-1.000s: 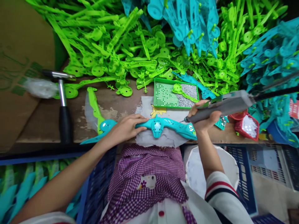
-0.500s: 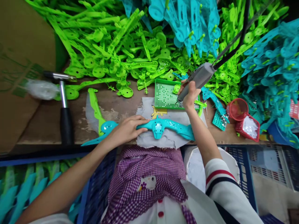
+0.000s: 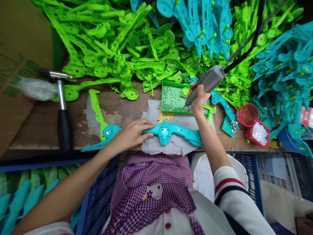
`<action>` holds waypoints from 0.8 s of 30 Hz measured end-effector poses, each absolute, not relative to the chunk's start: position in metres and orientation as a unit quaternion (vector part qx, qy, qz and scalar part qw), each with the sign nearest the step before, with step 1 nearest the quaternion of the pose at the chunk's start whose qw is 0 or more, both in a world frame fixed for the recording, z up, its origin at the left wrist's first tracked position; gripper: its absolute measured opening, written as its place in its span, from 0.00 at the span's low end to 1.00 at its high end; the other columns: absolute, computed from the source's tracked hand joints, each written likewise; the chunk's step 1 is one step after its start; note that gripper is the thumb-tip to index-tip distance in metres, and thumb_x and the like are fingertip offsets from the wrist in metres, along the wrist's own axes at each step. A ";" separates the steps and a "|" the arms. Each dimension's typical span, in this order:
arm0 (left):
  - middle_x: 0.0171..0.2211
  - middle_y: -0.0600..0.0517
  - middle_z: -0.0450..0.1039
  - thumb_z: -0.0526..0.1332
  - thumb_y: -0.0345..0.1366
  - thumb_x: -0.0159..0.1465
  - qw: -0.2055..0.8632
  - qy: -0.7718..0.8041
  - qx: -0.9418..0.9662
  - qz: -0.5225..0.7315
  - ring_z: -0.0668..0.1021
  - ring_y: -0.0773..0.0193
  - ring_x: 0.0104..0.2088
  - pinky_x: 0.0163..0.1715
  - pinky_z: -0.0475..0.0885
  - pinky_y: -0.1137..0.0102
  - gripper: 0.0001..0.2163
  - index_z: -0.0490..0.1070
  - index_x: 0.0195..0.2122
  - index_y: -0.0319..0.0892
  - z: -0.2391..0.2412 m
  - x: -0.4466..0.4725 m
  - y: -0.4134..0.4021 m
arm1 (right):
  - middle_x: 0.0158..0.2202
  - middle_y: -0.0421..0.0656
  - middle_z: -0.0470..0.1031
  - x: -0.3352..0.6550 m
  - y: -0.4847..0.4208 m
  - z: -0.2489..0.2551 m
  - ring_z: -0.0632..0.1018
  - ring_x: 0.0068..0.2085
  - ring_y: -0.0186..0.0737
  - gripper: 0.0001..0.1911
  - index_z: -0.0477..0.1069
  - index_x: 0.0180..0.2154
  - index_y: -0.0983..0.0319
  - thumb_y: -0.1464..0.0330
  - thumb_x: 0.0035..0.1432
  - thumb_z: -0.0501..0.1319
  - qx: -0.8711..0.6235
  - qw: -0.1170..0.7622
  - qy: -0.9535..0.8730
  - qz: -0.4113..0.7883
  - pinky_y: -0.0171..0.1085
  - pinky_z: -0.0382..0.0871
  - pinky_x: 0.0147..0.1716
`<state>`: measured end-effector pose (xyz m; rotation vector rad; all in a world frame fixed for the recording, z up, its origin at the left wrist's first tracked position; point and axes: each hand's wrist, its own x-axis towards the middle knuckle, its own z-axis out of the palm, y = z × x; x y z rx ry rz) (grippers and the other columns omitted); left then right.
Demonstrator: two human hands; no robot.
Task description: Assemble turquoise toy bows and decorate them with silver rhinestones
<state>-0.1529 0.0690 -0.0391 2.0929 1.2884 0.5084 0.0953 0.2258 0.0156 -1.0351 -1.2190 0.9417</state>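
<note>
A long blue bow-shaped plastic part (image 3: 181, 128) lies across a grey cloth (image 3: 173, 149) at the table's front edge. My left hand (image 3: 133, 133) grips its left arm, thumb below and fingers on top. In my right hand (image 3: 200, 99) is a grey electric screwdriver (image 3: 210, 81), tilted, its cable running up to the right. The screwdriver's tip points down into a green perforated tray (image 3: 171, 98), where small shiny screws show near the tip. A small green plastic part (image 3: 185, 92) rests on the tray beside my fingers.
A hammer (image 3: 64, 114) and a green curved part (image 3: 97, 114) lie on the left. Green parts (image 3: 102, 49) pile up at the back, with blue parts (image 3: 286, 75) heaped on the right. Red baskets (image 3: 247, 114) stand at the right; a blue crate (image 3: 85, 202) sits below left.
The view has shifted slightly, so things on the left appear a little further left. Both hands keep their hold, and the screwdriver stays over the tray.
</note>
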 end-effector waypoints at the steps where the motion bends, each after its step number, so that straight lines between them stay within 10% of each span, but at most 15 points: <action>1: 0.51 0.45 0.76 0.57 0.51 0.69 0.310 0.488 0.794 0.190 0.77 0.52 0.51 0.54 0.71 0.59 0.22 0.74 0.59 0.47 -0.039 -0.153 0.069 | 0.19 0.35 0.63 0.095 0.226 0.017 0.75 0.22 0.35 0.30 0.72 0.32 0.58 0.37 0.54 0.55 -0.446 0.600 -0.530 0.400 0.35 0.68 0.20; 24: 0.50 0.45 0.76 0.58 0.50 0.69 0.299 0.484 0.800 0.188 0.78 0.52 0.49 0.52 0.72 0.59 0.22 0.75 0.57 0.45 -0.037 -0.151 0.070 | 0.16 0.35 0.64 0.148 0.113 0.034 0.71 0.17 0.36 0.35 0.70 0.29 0.59 0.33 0.43 0.57 -0.413 0.604 -0.475 0.488 0.35 0.66 0.15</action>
